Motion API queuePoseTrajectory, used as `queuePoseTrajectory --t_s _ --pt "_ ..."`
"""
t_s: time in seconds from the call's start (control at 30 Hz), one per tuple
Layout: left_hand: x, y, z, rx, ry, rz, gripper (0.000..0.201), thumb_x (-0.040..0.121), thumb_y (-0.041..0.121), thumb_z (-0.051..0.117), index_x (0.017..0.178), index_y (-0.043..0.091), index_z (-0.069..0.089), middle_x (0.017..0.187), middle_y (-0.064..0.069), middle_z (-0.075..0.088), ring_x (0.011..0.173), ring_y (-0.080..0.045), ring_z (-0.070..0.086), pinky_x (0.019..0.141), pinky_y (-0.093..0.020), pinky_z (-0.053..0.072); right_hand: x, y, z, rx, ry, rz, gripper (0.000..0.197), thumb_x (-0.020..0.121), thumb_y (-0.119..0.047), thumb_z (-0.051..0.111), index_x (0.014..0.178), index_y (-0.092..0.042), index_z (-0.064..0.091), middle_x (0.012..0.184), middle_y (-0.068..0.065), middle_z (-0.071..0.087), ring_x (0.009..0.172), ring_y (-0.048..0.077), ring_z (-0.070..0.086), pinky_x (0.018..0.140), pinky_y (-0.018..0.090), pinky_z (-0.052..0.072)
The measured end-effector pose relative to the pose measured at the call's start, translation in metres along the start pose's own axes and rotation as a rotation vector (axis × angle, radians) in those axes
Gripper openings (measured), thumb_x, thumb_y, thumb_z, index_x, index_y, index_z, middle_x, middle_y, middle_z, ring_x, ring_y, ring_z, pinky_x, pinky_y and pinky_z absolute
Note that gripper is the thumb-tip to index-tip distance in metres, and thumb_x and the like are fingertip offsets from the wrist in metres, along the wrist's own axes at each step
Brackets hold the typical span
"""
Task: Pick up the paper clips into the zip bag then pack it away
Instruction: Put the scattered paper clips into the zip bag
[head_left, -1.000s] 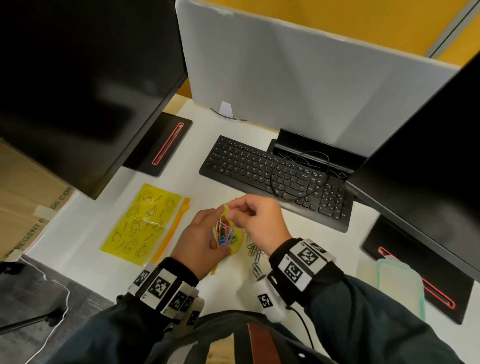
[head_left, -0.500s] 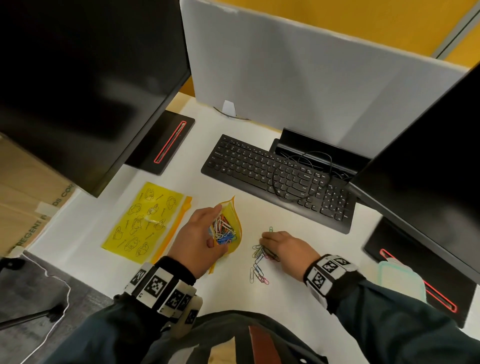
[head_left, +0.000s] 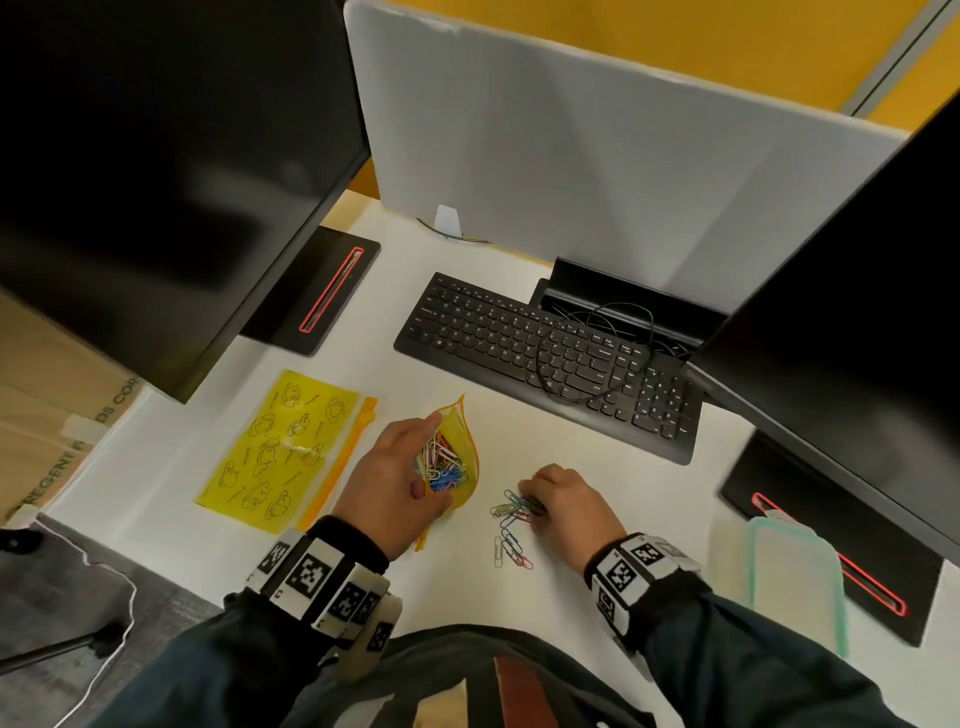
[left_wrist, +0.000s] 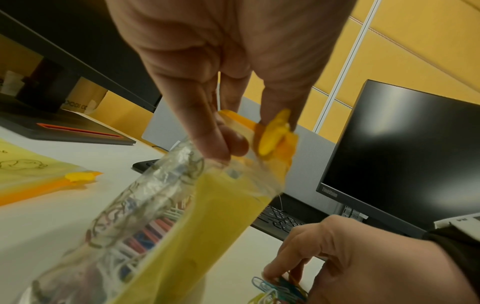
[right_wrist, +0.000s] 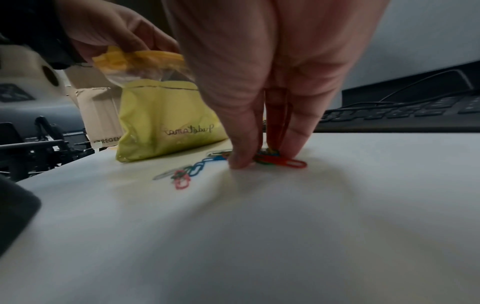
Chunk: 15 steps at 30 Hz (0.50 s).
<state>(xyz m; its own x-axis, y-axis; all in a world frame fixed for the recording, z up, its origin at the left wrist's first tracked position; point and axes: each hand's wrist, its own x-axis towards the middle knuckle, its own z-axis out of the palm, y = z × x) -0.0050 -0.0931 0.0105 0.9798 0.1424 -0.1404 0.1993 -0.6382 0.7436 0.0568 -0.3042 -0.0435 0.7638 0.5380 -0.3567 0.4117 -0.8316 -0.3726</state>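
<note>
On the white desk (head_left: 322, 525), between two dark monitors, the left hand (head_left: 387, 480) grips a yellow zip bag (head_left: 462, 457) upright and open, clips heaped inside; just beside it, the right hand (head_left: 563, 501) pinches loose paper clips (head_left: 511, 525) against the surface.

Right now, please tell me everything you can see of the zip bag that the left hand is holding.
The zip bag is a small pouch of thin plastic, clear on one face and yellow on the other, with an orange zip strip and a yellow slider at the top. Its mouth is open. The left hand grips its top, and its bottom rests on the white desk. Many coloured paper clips lie inside. Black script is printed on the yellow face.
</note>
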Motion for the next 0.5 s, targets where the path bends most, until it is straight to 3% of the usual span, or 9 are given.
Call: queuePoseTrajectory --t_s 0.17,0.3,0.4,0.5 --pt "0.0 0.0 0.001 -0.009 -0.008 0.003 0.078 0.068 0.01 0.075 0.135 0.025 0.036 0.117 0.013 0.035 0.052 -0.006 0.047 0.058 0.001 0.037 0.002 -0.014 0.01 0.016 0.014 -0.003 0.029 0.089 -0.008 0.046 0.114 -0.011 0.06 0.115 0.009 0.058 0.109 0.027 0.053 0.089 0.033 0.045" --pt "0.0 -0.001 0.0 -0.02 -0.001 -0.003 0.079 0.068 0.011 0.075 0.135 0.025 0.036 0.118 0.013 0.036 0.053 -0.007 0.049 0.058 0.001 0.038 0.004 -0.017 0.012 0.035 0.042 0.039 0.025 0.084 -0.004 0.045 0.102 -0.009 0.062 0.106 0.011 0.062 0.101 0.03 0.056 0.084 0.033 0.045" --pt "0.0 -0.002 0.0 -0.02 -0.001 -0.003 0.078 0.068 0.011 0.074 0.135 0.026 0.036 0.119 0.013 0.036 0.053 -0.007 0.049 0.058 -0.001 0.039 0.005 -0.014 0.006 0.152 0.088 0.14 0.022 0.081 -0.003 0.05 0.094 -0.011 0.067 0.097 0.008 0.067 0.092 0.026 0.06 0.076 0.024 0.043" --pt "0.0 -0.004 0.0 -0.038 -0.003 0.009 0.078 0.068 0.01 0.074 0.135 0.025 0.036 0.12 0.013 0.036 0.053 -0.004 0.05 0.058 0.0 0.038 0.005 -0.012 -0.008 0.381 0.184 0.259 0.018 0.078 -0.001 0.057 0.079 -0.013 0.071 0.073 0.001 0.066 0.072 0.018 0.058 0.059 0.015 0.039"
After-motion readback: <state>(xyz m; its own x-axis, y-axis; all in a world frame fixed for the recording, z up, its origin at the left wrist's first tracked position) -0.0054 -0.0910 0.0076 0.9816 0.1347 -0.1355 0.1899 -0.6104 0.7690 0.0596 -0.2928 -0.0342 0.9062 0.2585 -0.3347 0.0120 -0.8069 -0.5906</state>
